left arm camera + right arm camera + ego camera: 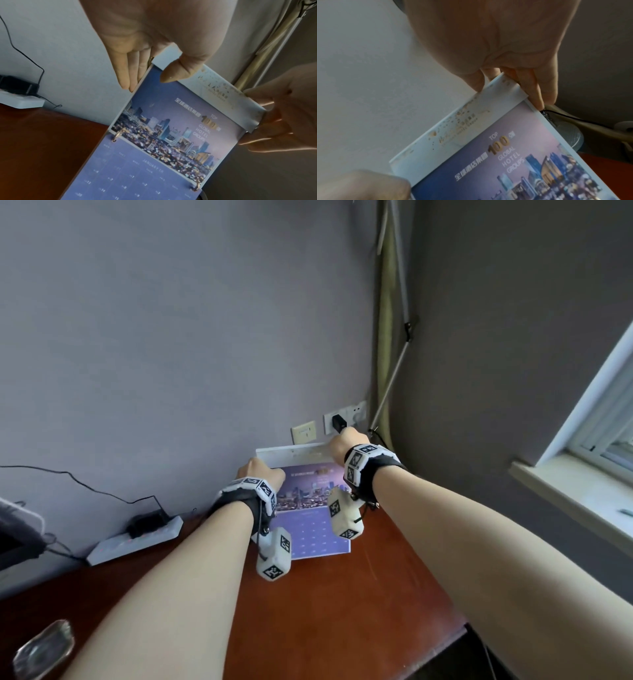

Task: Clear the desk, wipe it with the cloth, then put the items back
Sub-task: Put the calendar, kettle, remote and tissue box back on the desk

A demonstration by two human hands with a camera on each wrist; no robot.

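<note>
Both grips pinch the top corners of the purple-blue ring-bound desk calendar: left hand and right hand stand it at the back of the reddish-brown wooden surface by the wall. No cloth shows, so I can't tell whether it is being cleared or returned.

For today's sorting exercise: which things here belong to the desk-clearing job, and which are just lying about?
Job:
desk calendar
left hand and right hand, gripping its top corners
desk

Lying about:
power strip
wall sockets
window sill
</note>
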